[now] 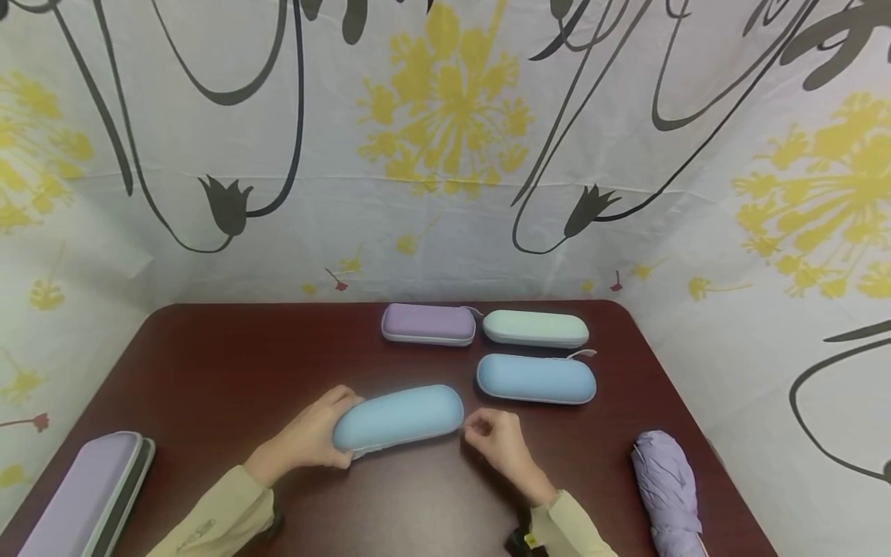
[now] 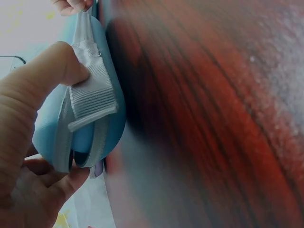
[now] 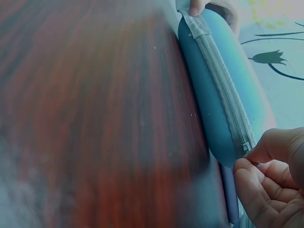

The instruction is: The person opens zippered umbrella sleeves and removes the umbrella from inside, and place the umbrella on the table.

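Note:
A light blue zippered glasses case [image 1: 400, 418] lies in front of me, tilted slightly up to the right. My left hand [image 1: 316, 433] grips its left end, with the thumb on the ribbed grey fabric tab [image 2: 93, 90]. At the case's right end, my right hand [image 1: 497, 442] pinches the zipper pull [image 3: 246, 150] between thumb and index finger. The grey zipper [image 3: 223, 83] runs along the side facing me, and in the right wrist view its slider sits at the end by my right fingertips.
Behind are a purple case [image 1: 428, 325], a mint green case [image 1: 536, 329] and a second blue case [image 1: 536, 379]. A large lilac case [image 1: 87, 495] stands at the left, and a folded lilac umbrella [image 1: 668, 495] at the right. A patterned curtain [image 1: 445, 232] borders the dark red table [image 1: 244, 348].

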The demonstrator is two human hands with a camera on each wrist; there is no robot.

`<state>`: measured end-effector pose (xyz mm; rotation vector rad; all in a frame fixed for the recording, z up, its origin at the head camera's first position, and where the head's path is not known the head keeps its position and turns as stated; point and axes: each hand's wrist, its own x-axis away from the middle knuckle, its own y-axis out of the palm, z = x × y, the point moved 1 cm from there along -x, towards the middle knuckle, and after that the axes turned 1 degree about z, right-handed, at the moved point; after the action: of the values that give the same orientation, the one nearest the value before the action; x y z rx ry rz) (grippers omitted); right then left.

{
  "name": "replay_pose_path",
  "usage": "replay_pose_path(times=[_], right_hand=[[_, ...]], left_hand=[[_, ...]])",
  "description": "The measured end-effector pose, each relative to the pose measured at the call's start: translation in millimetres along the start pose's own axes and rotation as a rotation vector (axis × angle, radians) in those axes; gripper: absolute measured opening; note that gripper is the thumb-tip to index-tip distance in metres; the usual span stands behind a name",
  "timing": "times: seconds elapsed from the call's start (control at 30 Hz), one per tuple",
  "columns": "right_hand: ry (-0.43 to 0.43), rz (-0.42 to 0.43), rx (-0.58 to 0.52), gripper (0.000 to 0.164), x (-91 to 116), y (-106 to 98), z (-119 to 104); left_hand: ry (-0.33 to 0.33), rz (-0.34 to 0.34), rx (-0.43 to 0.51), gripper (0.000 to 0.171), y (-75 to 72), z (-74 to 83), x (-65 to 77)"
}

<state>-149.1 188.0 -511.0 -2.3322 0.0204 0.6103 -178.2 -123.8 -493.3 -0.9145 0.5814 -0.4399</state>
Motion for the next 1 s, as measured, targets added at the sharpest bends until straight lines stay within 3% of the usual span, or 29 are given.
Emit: replay_pose_path(times=[0.3, 0.5, 0.8, 1.0], right_hand=[[0.029, -0.034, 0.051, 0.014, 0, 0, -9], [0.020, -0.010, 0.081, 0.014, 1, 1, -10], [0.056, -0.026, 0.025, 0.015, 2, -1, -5], [0.027, -0.034, 0.025, 0.016, -2, -4, -2]], left_hand=[[-0.005, 0.049, -0.009, 0.069, 0.2, 4.8, -0.4], [-0.024, 0.036, -0.044, 0.081, 5.7, 4.0, 1.2], [0.063, 0.073, -0.108, 0.085, 10.3, 2.4, -0.1], [0.061, 0.013, -0.107, 0.077, 2.3, 8.1, -8.6]])
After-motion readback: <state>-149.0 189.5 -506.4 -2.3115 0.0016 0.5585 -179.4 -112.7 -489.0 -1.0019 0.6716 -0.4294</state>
